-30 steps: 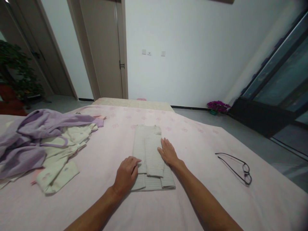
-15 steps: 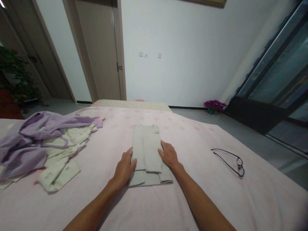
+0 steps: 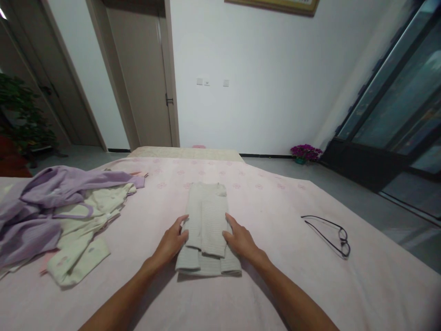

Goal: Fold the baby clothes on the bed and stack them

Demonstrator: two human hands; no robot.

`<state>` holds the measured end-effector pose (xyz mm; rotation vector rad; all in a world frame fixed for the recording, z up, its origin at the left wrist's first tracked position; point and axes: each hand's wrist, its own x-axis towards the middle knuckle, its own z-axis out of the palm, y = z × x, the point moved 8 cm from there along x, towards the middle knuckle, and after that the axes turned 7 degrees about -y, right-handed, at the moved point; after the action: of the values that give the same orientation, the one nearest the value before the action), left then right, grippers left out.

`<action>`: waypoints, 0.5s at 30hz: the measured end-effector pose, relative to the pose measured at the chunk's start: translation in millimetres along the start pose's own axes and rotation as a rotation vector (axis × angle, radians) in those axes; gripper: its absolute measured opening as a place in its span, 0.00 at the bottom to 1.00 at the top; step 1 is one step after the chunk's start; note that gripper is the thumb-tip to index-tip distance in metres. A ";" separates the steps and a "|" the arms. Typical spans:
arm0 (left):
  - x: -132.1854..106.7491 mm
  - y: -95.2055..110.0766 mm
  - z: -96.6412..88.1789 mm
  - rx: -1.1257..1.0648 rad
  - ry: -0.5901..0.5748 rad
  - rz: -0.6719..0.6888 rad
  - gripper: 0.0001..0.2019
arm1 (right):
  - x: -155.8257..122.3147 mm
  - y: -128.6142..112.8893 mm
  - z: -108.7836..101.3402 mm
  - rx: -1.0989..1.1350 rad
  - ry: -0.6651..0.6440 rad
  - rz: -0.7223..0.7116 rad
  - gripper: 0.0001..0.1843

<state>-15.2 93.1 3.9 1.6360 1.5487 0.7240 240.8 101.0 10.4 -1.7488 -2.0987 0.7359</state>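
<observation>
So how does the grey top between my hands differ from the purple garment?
The grey top is folded flat; the purple garment is crumpled. The left hand and right hand touch the grey top; the purple garment lies untouched over a cream garment. Both rest on the pink sheet.

Both bare forearms reach forward; left hand (image 3: 170, 243) and right hand (image 3: 240, 239) lie flat, fingers extended, palms angled inward.

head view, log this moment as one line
left hand: open, on left edge of folded beige garment | right hand: open, on its right edge | glasses: on pink bedsheet, right | clothes pile: left
</observation>
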 end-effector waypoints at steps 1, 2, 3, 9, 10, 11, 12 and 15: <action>-1.9 -0.4 -4.2 0.003 -0.008 0.009 0.28 | -2.2 -1.4 1.7 0.099 0.002 -0.033 0.37; -4.6 -0.1 -7.9 0.039 -0.032 0.021 0.27 | -4.4 -1.9 3.4 0.187 0.000 -0.061 0.37; -8.3 0.6 -11.1 0.107 -0.066 0.032 0.26 | -6.6 -1.6 5.5 0.253 -0.019 -0.079 0.37; -23.5 28.1 -26.8 0.707 0.049 0.169 0.21 | 9.9 14.8 -12.3 0.276 -0.130 -0.057 0.26; -21.2 38.0 -20.9 0.721 0.082 0.235 0.19 | 22.6 19.8 -25.5 0.251 -0.076 -0.039 0.23; -17.3 48.1 -11.7 0.704 0.099 0.307 0.18 | 37.9 25.0 -38.9 0.232 -0.017 -0.015 0.20; -12.2 58.0 0.4 0.670 0.100 0.381 0.17 | 55.2 31.0 -51.5 0.218 0.039 0.025 0.18; 6.5 81.6 42.3 0.633 0.078 0.530 0.18 | 111.2 42.2 -74.8 0.196 0.117 0.121 0.19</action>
<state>66.0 95.2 47.4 2.5751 1.4929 0.5912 292.8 228.5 38.3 -1.7760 -1.7929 0.8210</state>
